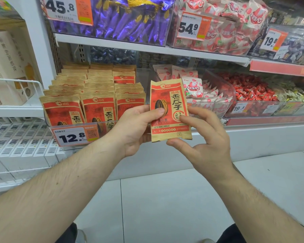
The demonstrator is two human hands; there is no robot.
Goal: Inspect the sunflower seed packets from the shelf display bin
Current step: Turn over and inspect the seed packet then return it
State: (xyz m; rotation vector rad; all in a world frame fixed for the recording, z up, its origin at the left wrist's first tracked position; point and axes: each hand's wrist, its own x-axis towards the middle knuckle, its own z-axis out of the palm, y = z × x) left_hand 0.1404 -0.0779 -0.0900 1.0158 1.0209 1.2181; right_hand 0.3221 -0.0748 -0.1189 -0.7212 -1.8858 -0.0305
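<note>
place: shop; evidence: price tags (pixel 75 136); stocked snack shelves (pixel 147 45); display bins (pixel 253 109)

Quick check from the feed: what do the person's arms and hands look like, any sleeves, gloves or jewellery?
Both forearms are bare to the frame edge, with visible hair and no sleeves in view. The left hand and right hand wear no gloves; no rings, watch or bracelet show on the visible sides.

White shelf (pixel 165 48) up top holds clear bins of purple candy (pixel 126 20); lower down, the display bin (pixel 74 127) is packed with upright sunflower seed packets (pixel 98 109).
</note>
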